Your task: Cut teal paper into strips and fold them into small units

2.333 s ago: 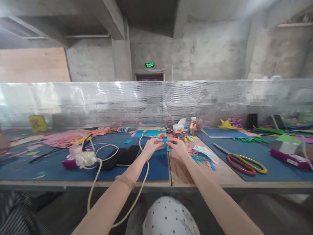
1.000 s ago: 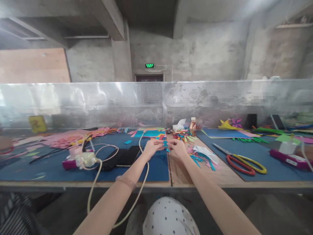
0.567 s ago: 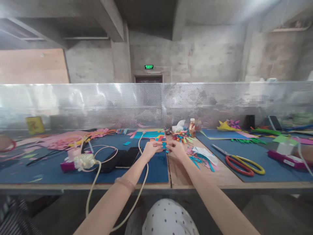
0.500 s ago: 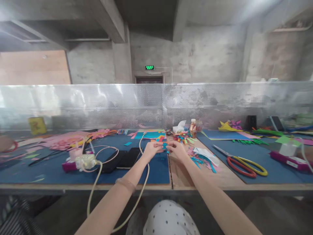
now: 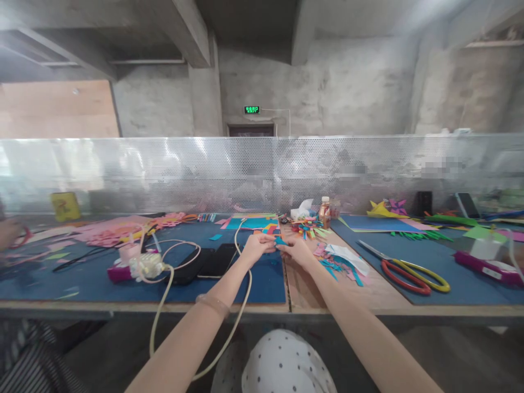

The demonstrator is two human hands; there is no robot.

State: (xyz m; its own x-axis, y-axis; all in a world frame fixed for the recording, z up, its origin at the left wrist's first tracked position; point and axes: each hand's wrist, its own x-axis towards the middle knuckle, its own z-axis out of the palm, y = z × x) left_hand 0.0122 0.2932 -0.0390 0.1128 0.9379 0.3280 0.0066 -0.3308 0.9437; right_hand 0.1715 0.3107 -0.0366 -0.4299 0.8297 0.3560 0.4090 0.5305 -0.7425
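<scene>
Head view showed two bare hands at work together over the table, and from where I stood both were bent toward one small blue piece (image 5: pixel 279 241). This piece was between the fingertips of the two hands, close to the line where the blue mat (image 5: pixel 266 290) met the wooden board (image 5: pixel 305 289). The left hand (image 5: pixel 254 249) pinched it from one side, with thumb and fingers pressed together; the right hand (image 5: pixel 298 251) pinched it from the other side in the same manner. Its exact shape was too small for me to tell. Behind the hands lay coloured sheets (image 5: pixel 245 224), and near them a heap of strips (image 5: pixel 308 228) stood before a bottle (image 5: pixel 325 213). Beside the right forearm I saw scraps (image 5: pixel 327 264), partly under a white paper (image 5: pixel 347 257), and further to the right lay scissors (image 5: pixel 409 274) with one red and one yellow handle. Beside the left forearm two dark phones (image 5: pixel 220 258) lay next to each other, and a pale cable (image 5: pixel 250 280) passed by the left wrist and hung below the table edge. At the far left, another person's hand (image 5: pixel 7 234) was near a red loop (image 5: pixel 25 236).
</scene>
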